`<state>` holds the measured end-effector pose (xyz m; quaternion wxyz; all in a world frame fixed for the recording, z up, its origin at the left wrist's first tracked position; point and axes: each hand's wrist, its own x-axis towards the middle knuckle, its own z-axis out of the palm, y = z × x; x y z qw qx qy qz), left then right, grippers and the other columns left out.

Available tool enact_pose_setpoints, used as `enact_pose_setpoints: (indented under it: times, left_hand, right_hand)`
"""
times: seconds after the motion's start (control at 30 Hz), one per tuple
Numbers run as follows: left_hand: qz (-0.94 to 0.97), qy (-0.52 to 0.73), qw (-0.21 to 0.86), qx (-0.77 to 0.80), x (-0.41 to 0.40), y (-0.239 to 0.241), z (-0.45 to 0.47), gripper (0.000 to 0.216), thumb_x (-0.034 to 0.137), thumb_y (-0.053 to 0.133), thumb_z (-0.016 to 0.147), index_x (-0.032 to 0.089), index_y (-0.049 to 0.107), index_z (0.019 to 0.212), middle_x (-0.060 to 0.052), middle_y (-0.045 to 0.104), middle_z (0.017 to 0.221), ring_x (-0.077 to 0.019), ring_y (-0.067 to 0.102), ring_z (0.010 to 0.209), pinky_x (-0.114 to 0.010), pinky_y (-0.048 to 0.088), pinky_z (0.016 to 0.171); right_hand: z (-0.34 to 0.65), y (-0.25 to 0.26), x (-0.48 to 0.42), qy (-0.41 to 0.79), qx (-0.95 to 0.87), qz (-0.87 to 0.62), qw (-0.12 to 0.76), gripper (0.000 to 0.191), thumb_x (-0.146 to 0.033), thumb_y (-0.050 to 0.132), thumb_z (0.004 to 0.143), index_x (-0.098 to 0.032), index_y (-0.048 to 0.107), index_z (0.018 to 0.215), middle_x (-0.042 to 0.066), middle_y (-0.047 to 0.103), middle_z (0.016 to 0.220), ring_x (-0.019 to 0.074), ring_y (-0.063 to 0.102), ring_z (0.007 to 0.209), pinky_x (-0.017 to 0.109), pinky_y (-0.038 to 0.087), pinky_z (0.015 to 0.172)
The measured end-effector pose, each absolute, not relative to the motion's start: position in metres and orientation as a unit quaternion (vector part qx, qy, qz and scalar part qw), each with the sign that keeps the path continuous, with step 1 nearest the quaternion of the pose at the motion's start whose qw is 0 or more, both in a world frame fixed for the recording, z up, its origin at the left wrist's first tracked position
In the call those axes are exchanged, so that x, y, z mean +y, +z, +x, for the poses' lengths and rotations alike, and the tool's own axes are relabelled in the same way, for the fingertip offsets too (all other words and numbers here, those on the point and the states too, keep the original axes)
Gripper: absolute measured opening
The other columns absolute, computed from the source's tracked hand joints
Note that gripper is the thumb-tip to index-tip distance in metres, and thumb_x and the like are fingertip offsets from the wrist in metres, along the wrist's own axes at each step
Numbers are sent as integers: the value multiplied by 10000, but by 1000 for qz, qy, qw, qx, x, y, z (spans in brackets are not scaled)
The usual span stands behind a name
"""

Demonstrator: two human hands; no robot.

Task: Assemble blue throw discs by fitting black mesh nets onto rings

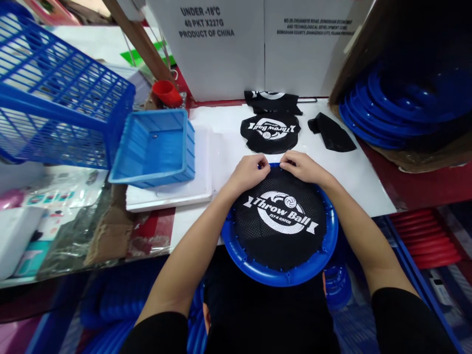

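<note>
A round blue plastic ring (239, 258) with black mesh fabric (271, 248) across its middle rests at the table's front edge, partly over my lap. White "Throw Ball" lettering is printed on the mesh. At the ring's far rim, my left hand (252, 172) pinches the mesh edge with closed fingers. Just beside it, my right hand (300, 166) pinches the same edge a little to the right. Beyond my hands lies a loose printed mesh piece (271, 142), with another mesh piece (273, 104) behind it and a folded black piece (334, 135) to the right.
A light-blue bin (165, 152) stands to the left on a white slab (165, 199), near a blue basket (55, 93) and a red cup (167, 92). White cartons (228, 59) wall off the back. Blue rings (372, 118) are stacked at right; red rings (427, 241) sit below.
</note>
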<state>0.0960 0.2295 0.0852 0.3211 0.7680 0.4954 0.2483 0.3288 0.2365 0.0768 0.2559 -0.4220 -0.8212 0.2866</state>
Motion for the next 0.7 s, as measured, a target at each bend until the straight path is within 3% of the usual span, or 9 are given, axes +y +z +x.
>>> enact_pose_setpoints:
  times: [0.7]
  left_hand:
    - [779, 226, 295, 504, 233, 82, 95, 132, 235, 602, 894, 202, 698, 809, -59, 763, 859, -213, 633, 802, -348, 446, 767]
  right_hand:
    - [331, 74, 232, 316, -788, -440, 293, 134, -320, 684, 861, -216, 679, 778, 49, 732, 916, 223, 662, 885, 376, 500, 843]
